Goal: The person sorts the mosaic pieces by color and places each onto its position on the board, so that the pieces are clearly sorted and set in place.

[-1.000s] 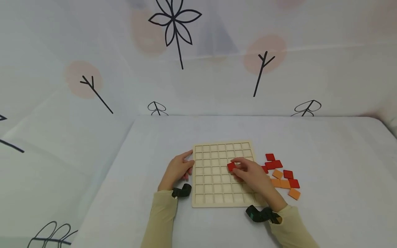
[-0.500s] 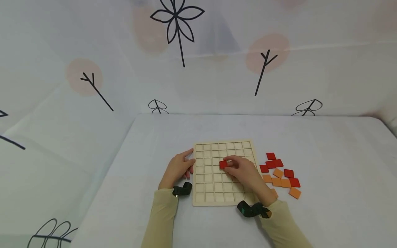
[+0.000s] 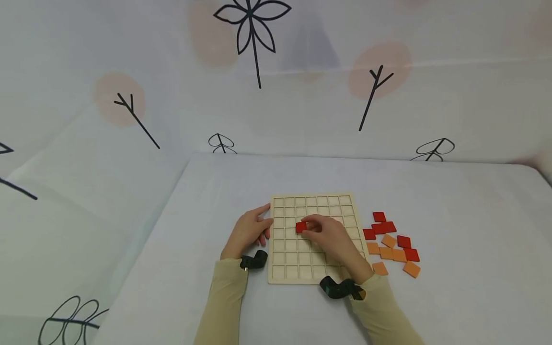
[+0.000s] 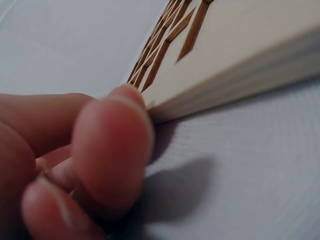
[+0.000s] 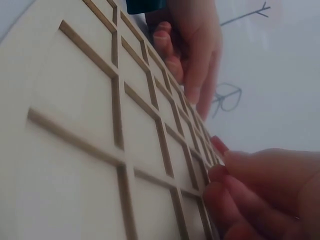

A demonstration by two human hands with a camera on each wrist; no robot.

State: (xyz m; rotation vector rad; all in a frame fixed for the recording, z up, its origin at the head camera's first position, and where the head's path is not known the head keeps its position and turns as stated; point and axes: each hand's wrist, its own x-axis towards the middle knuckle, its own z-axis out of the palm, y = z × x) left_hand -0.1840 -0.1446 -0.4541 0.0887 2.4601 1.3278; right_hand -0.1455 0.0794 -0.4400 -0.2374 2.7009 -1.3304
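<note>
A pale wooden grid board with rows of square recesses lies on the table. Over its middle, my right hand pinches a red square tile between thumb and finger. Only a sliver of that red tile shows in the right wrist view, close to the board's surface; whether it touches cannot be told. My left hand rests beside the board's left edge, thumb and forefinger against it. In the left wrist view, its thumb meets the side of the board.
To the right of the board several loose red tiles and orange tiles lie flat, some touching or overlapping. The white table ends at a back wall of printed cloth.
My right hand has moved left across the board with the red tile, from right of the middle toward the left columns. My left hand stays at the board's left edge.
</note>
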